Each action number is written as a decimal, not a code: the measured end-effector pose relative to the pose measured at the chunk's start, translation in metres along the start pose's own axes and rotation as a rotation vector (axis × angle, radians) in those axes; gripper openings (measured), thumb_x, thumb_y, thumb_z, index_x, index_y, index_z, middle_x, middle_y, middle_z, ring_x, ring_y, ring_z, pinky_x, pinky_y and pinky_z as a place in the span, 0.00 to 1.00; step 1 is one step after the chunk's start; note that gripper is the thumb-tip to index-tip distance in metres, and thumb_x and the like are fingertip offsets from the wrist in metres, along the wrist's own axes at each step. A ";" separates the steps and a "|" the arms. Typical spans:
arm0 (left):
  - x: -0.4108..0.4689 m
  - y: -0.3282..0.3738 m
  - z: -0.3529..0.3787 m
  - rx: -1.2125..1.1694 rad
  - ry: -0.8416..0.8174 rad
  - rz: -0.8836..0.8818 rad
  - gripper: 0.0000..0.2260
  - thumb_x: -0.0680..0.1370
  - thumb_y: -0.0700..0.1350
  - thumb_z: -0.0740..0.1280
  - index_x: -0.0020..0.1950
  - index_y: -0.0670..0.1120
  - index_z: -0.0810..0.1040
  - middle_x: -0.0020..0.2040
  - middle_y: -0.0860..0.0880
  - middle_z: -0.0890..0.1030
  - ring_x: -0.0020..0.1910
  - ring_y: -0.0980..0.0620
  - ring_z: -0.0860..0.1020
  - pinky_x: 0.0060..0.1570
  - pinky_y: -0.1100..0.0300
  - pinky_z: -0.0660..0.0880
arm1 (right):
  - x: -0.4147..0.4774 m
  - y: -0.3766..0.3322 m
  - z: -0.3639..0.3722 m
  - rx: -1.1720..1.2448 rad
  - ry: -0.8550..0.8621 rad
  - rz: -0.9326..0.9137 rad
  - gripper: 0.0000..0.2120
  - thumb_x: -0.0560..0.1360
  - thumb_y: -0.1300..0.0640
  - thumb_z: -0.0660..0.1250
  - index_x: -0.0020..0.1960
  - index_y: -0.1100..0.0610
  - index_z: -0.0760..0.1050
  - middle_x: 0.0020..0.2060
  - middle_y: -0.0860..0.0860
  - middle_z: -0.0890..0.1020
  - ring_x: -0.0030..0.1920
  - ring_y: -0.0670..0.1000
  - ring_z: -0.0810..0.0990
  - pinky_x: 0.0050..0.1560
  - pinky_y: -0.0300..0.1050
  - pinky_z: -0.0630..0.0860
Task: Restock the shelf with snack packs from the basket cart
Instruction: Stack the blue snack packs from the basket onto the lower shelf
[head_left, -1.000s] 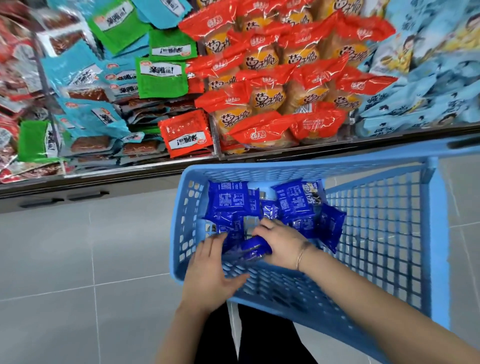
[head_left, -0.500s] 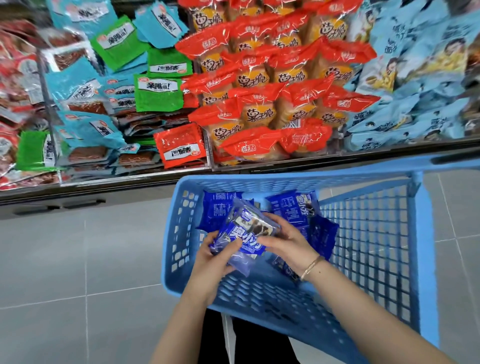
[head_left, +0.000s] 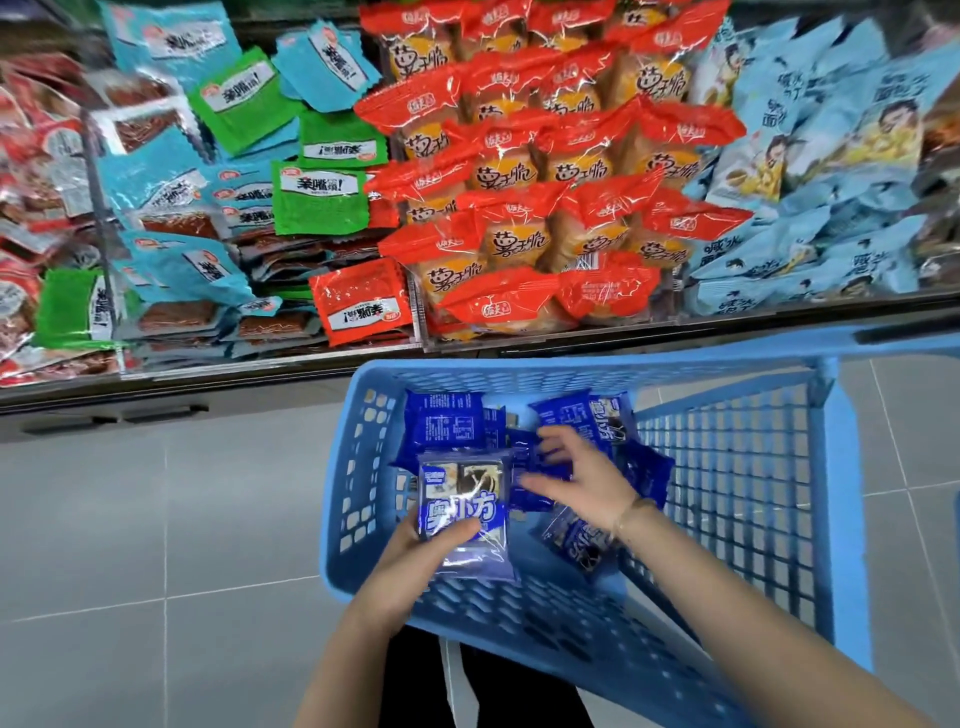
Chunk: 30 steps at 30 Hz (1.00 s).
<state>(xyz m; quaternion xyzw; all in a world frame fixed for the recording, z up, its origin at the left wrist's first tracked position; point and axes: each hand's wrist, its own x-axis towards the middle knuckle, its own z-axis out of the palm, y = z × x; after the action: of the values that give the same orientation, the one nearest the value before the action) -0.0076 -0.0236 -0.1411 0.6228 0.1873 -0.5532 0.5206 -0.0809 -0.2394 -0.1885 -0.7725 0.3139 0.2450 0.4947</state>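
Left hand (head_left: 415, 551) grips one blue pack (head_left: 462, 514) over the basket (head_left: 779, 519); right hand (head_left: 582, 478), fingers spread, hovers over loose packs (head_left: 444, 418) beside it. Best pinch one flat, stack both, then shelve.

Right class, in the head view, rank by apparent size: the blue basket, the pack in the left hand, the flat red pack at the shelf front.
1. blue basket
2. held pack, in the left hand; nearer the camera, so only apparently bigger
3. flat red pack
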 end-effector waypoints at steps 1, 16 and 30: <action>0.000 -0.001 -0.002 -0.090 0.014 -0.005 0.18 0.69 0.44 0.74 0.58 0.50 0.78 0.48 0.50 0.86 0.47 0.53 0.84 0.48 0.57 0.77 | 0.011 0.011 -0.003 -0.391 0.050 -0.029 0.37 0.68 0.47 0.72 0.72 0.50 0.59 0.67 0.49 0.67 0.68 0.50 0.67 0.69 0.48 0.66; -0.015 0.001 -0.036 -0.376 0.033 0.083 0.20 0.65 0.41 0.69 0.57 0.40 0.79 0.50 0.39 0.84 0.43 0.43 0.84 0.41 0.53 0.82 | 0.029 0.037 -0.026 -0.023 0.480 0.067 0.20 0.73 0.61 0.67 0.64 0.55 0.68 0.45 0.54 0.80 0.32 0.49 0.76 0.32 0.40 0.73; -0.126 0.049 -0.039 -0.466 0.159 0.180 0.15 0.70 0.40 0.68 0.55 0.40 0.78 0.42 0.42 0.85 0.35 0.47 0.84 0.39 0.55 0.80 | -0.112 -0.059 -0.029 1.156 0.374 0.295 0.09 0.73 0.73 0.63 0.47 0.60 0.72 0.39 0.55 0.78 0.42 0.52 0.77 0.50 0.43 0.78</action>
<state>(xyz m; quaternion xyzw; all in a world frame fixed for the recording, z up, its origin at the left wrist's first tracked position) 0.0115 0.0335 -0.0137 0.5417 0.2940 -0.3960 0.6807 -0.1129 -0.2200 -0.0641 -0.3584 0.5804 -0.0379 0.7303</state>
